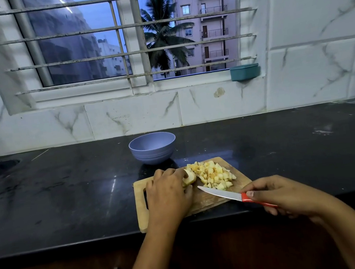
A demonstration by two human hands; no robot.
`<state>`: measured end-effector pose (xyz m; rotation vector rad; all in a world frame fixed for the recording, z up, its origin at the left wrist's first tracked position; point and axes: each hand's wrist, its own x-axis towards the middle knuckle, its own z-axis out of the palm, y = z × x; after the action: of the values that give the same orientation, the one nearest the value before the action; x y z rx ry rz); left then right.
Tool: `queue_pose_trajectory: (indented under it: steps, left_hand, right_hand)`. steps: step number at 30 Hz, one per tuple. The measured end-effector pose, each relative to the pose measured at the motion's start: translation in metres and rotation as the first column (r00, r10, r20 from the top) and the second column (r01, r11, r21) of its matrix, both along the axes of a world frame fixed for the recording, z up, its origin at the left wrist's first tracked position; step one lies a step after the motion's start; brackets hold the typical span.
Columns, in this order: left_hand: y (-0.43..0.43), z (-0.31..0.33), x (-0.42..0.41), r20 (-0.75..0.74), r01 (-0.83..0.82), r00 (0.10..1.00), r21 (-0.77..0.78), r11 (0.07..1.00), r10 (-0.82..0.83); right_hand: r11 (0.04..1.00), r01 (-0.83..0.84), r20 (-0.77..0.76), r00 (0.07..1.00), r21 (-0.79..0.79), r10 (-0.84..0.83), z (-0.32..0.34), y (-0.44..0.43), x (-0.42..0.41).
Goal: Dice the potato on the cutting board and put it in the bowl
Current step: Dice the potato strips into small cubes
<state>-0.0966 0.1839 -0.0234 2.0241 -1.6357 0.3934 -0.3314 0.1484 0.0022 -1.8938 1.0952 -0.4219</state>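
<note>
Your right hand [286, 194] clasped the red-handled knife [228, 195] over the wooden cutting board [141, 208], your left hand [168, 193] held the uncut potato piece [189, 177] beside the diced potato pile [216, 175], with the lavender bowl [152, 147] just beyond.

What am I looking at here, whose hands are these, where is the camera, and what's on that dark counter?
There is no machine here: a person works with two bare hands. The single picture comes from a wide-angle camera worn on the head, looking forward and down. On the black stone counter lies a wooden cutting board with a pile of pale yellow potato cubes. The left hand holds the uncut potato piece on the board. The right hand grips a red-handled kitchen knife, its blade over the board. Behind the board stands a round lavender bowl, which looks empty. A teal box sits on the window sill.
</note>
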Motion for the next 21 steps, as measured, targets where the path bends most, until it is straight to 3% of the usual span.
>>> queue_pose_trajectory:
  steps: [6,10,14,18,21]
  left_hand:
    - [-0.001,0.001,-0.001,-0.024,0.010,1.000,-0.116,0.993,-0.013]
    - [-0.002,0.006,0.006,-0.077,0.005,0.997,-0.307,0.952,-0.031]
    - [0.001,0.011,0.012,-0.211,0.035,0.965,-0.495,0.868,-0.159]
    - [0.012,0.019,0.011,-0.476,-0.019,0.830,-0.544,0.839,-0.290]
    - [0.018,0.021,0.010,-0.664,-0.071,0.688,-0.465,0.882,-0.294]
  right_hand:
    - [0.999,0.033,0.007,0.999,0.010,-0.033,0.010,-0.007,-0.013]
    - [0.999,0.049,0.104,0.994,-0.024,-0.046,0.009,-0.002,-0.008]
    - [1.000,-0.026,0.068,0.997,-0.012,0.027,0.003,0.003,0.002]
    - [0.999,0.004,0.024,1.000,-0.049,-0.003,0.003,-0.007,0.005]
    - [0.994,0.040,0.027,0.999,-0.105,-0.038,0.006,-0.013,0.004]
